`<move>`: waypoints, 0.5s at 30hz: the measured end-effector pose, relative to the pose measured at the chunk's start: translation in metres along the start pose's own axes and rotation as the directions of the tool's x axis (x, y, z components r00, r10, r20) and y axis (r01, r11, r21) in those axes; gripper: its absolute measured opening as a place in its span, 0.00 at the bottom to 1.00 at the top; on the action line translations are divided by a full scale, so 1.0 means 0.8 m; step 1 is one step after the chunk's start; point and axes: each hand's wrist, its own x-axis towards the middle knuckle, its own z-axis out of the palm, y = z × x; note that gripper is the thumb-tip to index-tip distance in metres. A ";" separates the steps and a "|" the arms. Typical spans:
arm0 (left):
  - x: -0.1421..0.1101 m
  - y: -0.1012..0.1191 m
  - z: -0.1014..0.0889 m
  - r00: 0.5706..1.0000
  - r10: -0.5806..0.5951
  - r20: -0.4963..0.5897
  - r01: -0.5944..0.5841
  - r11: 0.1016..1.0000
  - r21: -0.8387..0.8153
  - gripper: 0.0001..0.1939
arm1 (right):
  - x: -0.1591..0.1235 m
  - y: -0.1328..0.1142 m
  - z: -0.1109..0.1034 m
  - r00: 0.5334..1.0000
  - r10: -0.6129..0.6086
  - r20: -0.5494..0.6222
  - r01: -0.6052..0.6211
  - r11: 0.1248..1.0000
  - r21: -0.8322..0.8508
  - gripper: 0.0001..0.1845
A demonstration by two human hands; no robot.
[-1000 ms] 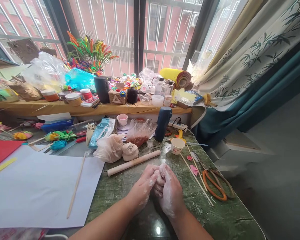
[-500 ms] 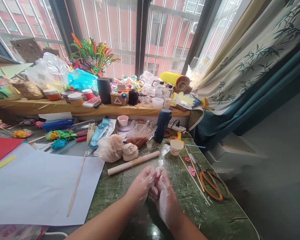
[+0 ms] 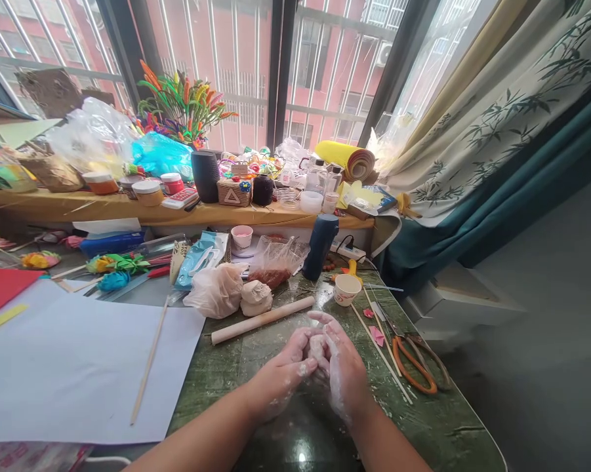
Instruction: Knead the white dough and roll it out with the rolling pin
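The left hand [image 3: 281, 378] and right hand [image 3: 348, 373], dusted white, are cupped together around a small piece of clay [image 3: 317, 346] above the worktop [image 3: 295, 432]. Just beyond them lies the rolling pin [image 3: 263, 320], with a white lump [image 3: 256, 298] behind it; the scissors [image 3: 413, 366] rest to the right, near thin sticks [image 3: 382, 354]
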 end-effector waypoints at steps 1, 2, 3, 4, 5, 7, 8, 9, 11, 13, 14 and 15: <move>0.000 -0.002 0.000 0.999 0.020 -0.029 -0.018 0.999 0.040 0.29 | 0.001 -0.001 0.000 1.000 0.006 0.008 -0.006 1.000 -0.003 0.28; 0.001 -0.005 0.000 0.997 0.038 -0.066 -0.032 0.996 0.086 0.26 | 0.001 -0.001 0.000 1.000 0.013 0.014 -0.013 1.000 -0.008 0.28; 0.001 -0.008 0.001 0.993 0.049 -0.107 -0.036 0.992 0.120 0.24 | 0.001 0.001 -0.001 1.000 0.019 0.019 -0.019 1.000 -0.010 0.28; 0.002 -0.011 0.001 0.988 0.051 -0.144 -0.031 0.991 0.134 0.23 | 0.000 0.004 -0.001 0.999 0.021 0.025 -0.020 1.000 -0.010 0.27; 0.003 -0.014 0.003 0.983 0.045 -0.179 -0.022 0.992 0.127 0.23 | -0.001 0.008 -0.002 0.999 0.022 0.032 -0.021 1.000 -0.009 0.26; 0.004 -0.020 0.005 0.966 0.038 -0.257 -0.018 0.997 0.081 0.24 | -0.003 0.019 -0.002 0.999 0.002 0.034 -0.002 1.000 -0.019 0.24; 0.005 -0.023 0.006 0.951 0.044 -0.305 -0.025 0.997 0.067 0.24 | -0.005 0.025 -0.002 0.999 -0.021 0.030 0.022 0.999 -0.032 0.24; 0.006 -0.025 0.007 0.932 0.059 -0.358 -0.036 0.997 0.068 0.24 | -0.006 0.031 -0.001 0.999 -0.047 0.025 0.048 0.998 -0.047 0.23; 0.007 -0.028 0.006 0.895 0.086 -0.439 -0.051 0.995 0.091 0.24 | -0.007 0.038 0.001 0.997 -0.079 0.015 0.080 0.995 -0.066 0.22; 0.009 -0.028 0.004 0.895 0.066 -0.442 -0.025 0.995 0.099 0.25 | -0.006 0.040 0.002 0.998 -0.062 0.020 0.063 0.997 -0.054 0.22; 0.010 -0.027 0.003 0.910 0.039 -0.412 0.002 0.995 0.098 0.26 | -0.004 0.039 0.001 0.999 -0.045 0.020 0.045 0.999 -0.030 0.23; 0.010 -0.025 0.001 0.929 0.009 -0.369 0.029 0.995 0.099 0.27 | -0.003 0.037 0.000 1.000 -0.027 0.011 0.027 1.000 0.007 0.23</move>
